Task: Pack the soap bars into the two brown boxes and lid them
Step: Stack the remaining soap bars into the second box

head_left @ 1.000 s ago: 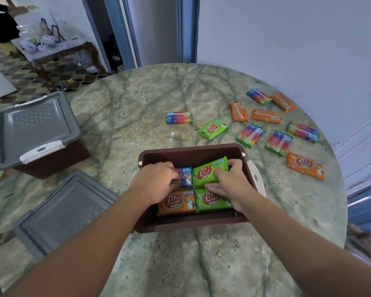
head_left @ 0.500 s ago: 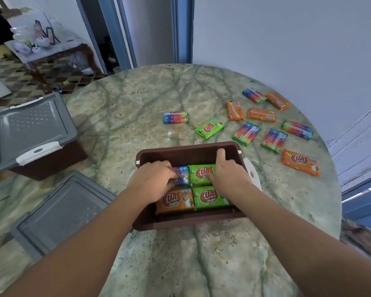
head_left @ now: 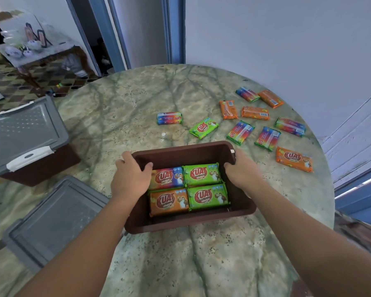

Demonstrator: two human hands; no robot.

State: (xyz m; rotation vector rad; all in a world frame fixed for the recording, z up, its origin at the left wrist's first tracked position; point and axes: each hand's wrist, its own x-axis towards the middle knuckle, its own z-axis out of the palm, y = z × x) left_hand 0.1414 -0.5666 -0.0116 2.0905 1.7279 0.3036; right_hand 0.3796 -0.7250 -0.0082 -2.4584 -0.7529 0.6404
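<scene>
- With four soap bars (head_left: 187, 188) lying flat in the open brown box (head_left: 186, 224) at the counter's (head_left: 137, 103) near centre, this box's filling looks done or nearly so.
- Left hand (head_left: 130, 175) and right hand (head_left: 241, 171) clamp its side walls; half a second ago they pressed the bars.
- Likely next: fetch the grey lid (head_left: 49, 219), or more loose bars (head_left: 266, 125).
</scene>
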